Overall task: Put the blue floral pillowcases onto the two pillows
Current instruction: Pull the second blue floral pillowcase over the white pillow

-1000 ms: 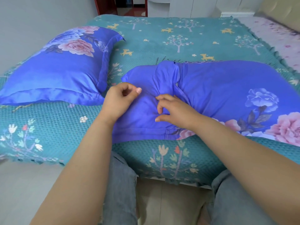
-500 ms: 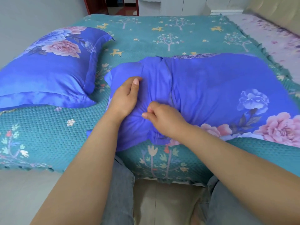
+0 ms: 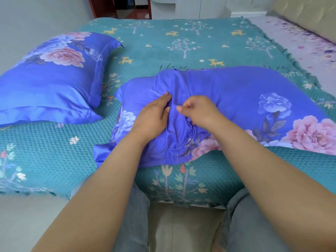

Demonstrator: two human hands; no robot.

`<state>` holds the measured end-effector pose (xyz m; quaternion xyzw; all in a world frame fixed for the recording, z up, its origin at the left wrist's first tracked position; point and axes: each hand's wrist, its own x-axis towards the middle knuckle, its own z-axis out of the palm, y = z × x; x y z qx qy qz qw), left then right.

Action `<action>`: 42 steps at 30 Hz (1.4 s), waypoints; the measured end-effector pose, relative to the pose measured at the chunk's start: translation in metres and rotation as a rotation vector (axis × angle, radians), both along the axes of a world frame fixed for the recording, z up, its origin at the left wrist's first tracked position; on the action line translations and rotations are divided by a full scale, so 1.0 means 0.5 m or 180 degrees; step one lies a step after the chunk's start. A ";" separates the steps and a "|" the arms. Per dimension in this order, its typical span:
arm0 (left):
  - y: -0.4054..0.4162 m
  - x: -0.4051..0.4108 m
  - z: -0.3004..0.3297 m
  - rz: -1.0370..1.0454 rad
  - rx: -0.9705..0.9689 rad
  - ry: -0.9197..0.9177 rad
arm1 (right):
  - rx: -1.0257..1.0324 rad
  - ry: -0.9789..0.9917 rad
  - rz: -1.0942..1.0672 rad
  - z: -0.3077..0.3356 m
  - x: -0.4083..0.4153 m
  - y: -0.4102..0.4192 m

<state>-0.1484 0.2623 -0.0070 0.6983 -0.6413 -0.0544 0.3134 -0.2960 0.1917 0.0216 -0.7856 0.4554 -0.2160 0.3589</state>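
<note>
A pillow in a blue floral pillowcase (image 3: 236,99) lies across the near edge of the bed, its open end bunched and folded toward me. My left hand (image 3: 154,113) lies flat on the bunched end, fingers straight, pressing the cloth down. Beside it my right hand (image 3: 198,110) has curled fingers and pinches a fold of the blue fabric. A second pillow (image 3: 54,77) in the same blue floral case rests at the left of the bed, with neither hand near it.
The bed carries a teal quilted spread (image 3: 181,44) printed with trees and deer. A pale floral sheet (image 3: 300,42) and a beige headboard are at the far right. My knees in grey jeans (image 3: 134,215) stand against the bed edge; a doorway is at the back.
My left hand has flattened and slid right onto the bunched end. My right hand has lifted slightly while pinching the fabric. More of the case's floral corner shows at the left.
</note>
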 end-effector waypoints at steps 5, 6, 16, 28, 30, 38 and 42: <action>-0.006 -0.029 -0.001 -0.0036 -0.0156 0.0607 | 0.0638 -0.0758 -0.0290 0.009 -0.009 0.002; -0.008 -0.035 -0.001 -0.0053 -0.0225 0.0753 | 0.0803 -0.0737 -0.0256 0.008 -0.005 0.007; -0.013 -0.048 -0.006 -0.0003 -0.0991 0.0758 | -0.0124 -0.0555 -0.0352 0.034 -0.054 -0.037; -0.008 -0.070 -0.033 0.0010 0.0247 -0.0736 | -0.1308 0.1867 0.1148 0.016 -0.071 -0.027; -0.014 -0.067 -0.043 0.0036 0.0244 -0.0691 | -0.1325 0.2189 0.1216 0.017 -0.070 -0.021; -0.021 -0.052 -0.043 0.0141 -0.0393 0.0290 | -0.1243 0.2825 0.1059 0.007 -0.069 -0.018; -0.026 -0.049 -0.030 0.0232 -0.0385 0.1281 | -0.1317 0.1718 0.0305 -0.012 -0.066 -0.007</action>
